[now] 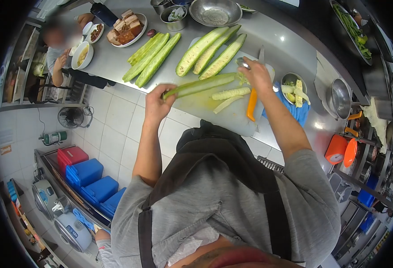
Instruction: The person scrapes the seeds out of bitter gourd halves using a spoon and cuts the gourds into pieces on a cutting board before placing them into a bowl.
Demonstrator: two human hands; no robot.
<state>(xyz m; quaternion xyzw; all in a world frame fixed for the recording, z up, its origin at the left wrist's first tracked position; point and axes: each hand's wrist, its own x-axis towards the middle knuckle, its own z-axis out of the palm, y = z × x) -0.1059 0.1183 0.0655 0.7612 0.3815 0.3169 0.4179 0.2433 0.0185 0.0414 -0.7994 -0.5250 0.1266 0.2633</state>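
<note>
My left hand (159, 102) grips one end of a long pale-green cucumber half (203, 86), which lies slanted over the cutting board (192, 107). At its far end my right hand (258, 77) is closed on a shiny metal tool, apparently a spoon (243, 62), its handle hidden by the fingers. Scraped pulp (242, 79) sits by that end. Two pale strips of seedy core (230, 94) rest on the board. Beside them, partly under my right wrist, is a knife with an orange handle (251, 106).
Cut cucumber halves (201, 52) lie cut side up behind the board; several green pieces (154, 60) lie left. A bowl of cores (291, 84) stands right on a blue cloth (301, 114). Plated meat (127, 29) and a metal colander (215, 12) are farther back. Another person (55, 49) is far left.
</note>
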